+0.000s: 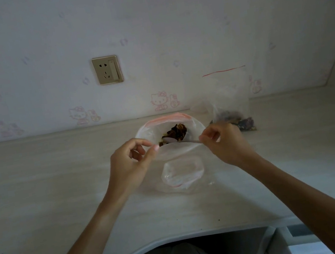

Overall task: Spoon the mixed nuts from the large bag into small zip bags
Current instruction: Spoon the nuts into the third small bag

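An empty small zip bag [182, 174] lies flat on the bench [61, 189] nearest me. Beyond it, my left hand [132, 161] pinches the open large bag's [151, 130] near rim while my right hand [224, 141] fingers grip the spoon [177, 140] handle, its bowl among the mixed nuts [174, 133] inside. A filled bag [232, 102] stands against the wall, far right.

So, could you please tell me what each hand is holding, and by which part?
The left hand pinches the near rim of the open large bag. The right hand holds the spoon by the end of its handle.
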A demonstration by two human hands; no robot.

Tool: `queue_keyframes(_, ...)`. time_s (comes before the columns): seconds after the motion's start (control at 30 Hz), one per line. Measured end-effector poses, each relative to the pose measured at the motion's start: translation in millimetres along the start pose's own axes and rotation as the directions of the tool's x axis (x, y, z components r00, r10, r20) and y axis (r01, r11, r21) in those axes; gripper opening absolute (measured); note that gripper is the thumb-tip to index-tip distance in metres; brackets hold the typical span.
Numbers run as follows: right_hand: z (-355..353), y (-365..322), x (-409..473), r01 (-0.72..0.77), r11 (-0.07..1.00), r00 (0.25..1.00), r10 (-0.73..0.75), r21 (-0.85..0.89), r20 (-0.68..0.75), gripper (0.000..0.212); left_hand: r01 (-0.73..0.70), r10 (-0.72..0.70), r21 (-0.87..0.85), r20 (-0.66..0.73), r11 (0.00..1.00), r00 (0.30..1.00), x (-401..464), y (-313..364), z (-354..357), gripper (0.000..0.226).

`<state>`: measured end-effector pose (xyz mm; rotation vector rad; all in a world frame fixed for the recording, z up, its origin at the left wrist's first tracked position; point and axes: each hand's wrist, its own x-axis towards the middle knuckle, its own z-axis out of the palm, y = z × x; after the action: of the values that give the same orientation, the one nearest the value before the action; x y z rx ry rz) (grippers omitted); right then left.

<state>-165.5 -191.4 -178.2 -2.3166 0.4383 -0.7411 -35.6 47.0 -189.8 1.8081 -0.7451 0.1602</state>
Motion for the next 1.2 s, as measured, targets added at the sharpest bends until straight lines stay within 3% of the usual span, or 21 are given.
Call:
queue_keyframes(0.1,7.7,9.3,8.1,-0.028,0.958,0.997,0.048,-0.286,0.063,0.03,-0.044,0.054,0.061,-0.175,0.997,0.983,17.5,-3.1,2.5,0.017)
queue_keyframes(0.17,13.6,11.5,10.4,-0.069,0.929,0.989,0.112,-0.364,0.098,0.031,-0.055,0.081,0.107,-0.259,0.993,0.962,29.5,-5.3,6.9,0.027)
queue_keyframes(0.33,19.2,16.3,17.6,-0.094,0.914,0.984,0.147,-0.394,0.105,0.026,0.067,-0.038,0.14,-0.2,0.988,0.979,55.1,-13.5,22.8,0.052)
queue_keyframes(0.47,21.1,20.1,24.6,-0.155,0.936,0.962,0.215,-0.317,0.166,0.029,0.071,-0.065,0.199,-0.036,0.977,0.997,74.3,-18.0,30.1,0.072)
queue_keyframes(0.57,19.0,23.7,30.9,-0.212,0.963,0.949,0.244,-0.165,0.202,0.024,0.053,-0.096,0.28,0.14,0.958,0.985,87.5,-15.7,33.0,0.079)
queue_keyframes(0.67,17.7,19.5,35.6,-0.301,0.948,0.94,0.277,0.104,0.197,0.025,0.038,-0.11,0.374,0.173,0.926,0.979,93.1,-12.5,38.9,0.059)
queue_keyframes(0.77,18.2,7.5,42.7,-0.213,0.963,0.977,0.206,0.168,0.06,0.028,0.026,-0.069,0.408,0.09,0.912,0.994,91.1,-11.2,46.5,0.027)
queue_keyframes(0.9,13.4,-7.7,51.0,0.01,0.999,0.99,-0.005,0.034,-0.137,0.035,-0.014,0.011,0.348,0.008,0.937,1.0,83.0,-12.5,51.6,0.016)
queue_keyframes(1.03,6.3,-11.9,52.3,0.175,0.935,0.96,-0.232,-0.309,-0.159,0.036,-0.019,0.036,0.288,-0.054,0.958,0.998,75.6,-17.5,55.9,0.016)
queue_keyframes(1.2,9.1,-17.3,47.9,0.269,0.839,0.929,-0.356,-0.473,-0.103,0.033,-0.058,0.068,0.223,-0.037,0.973,0.997,74.6,-20.2,60.8,0.015)
